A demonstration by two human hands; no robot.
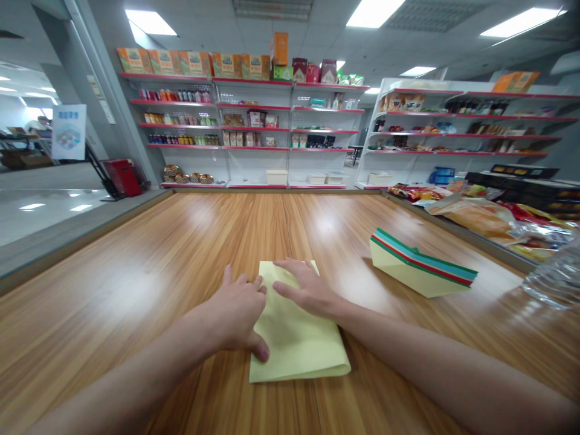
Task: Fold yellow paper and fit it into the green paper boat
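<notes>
A pale yellow sheet of paper lies on the wooden table, folded over lengthwise with a rounded, unpressed fold at its near right corner. My left hand rests along the paper's left edge, its thumb on the sheet near the lower left and its fingers partly spread. Across the upper part of the paper lies my right hand, fingers stretched out and flat on it. To the right stands a folded paper boat, yellow below with green, red, white and blue bands along its top.
At the right edge is a clear plastic bottle. Packaged snacks and black boxes are heaped beyond the table's right side. Stocked shelves line the back. A red box and a sign stand at left.
</notes>
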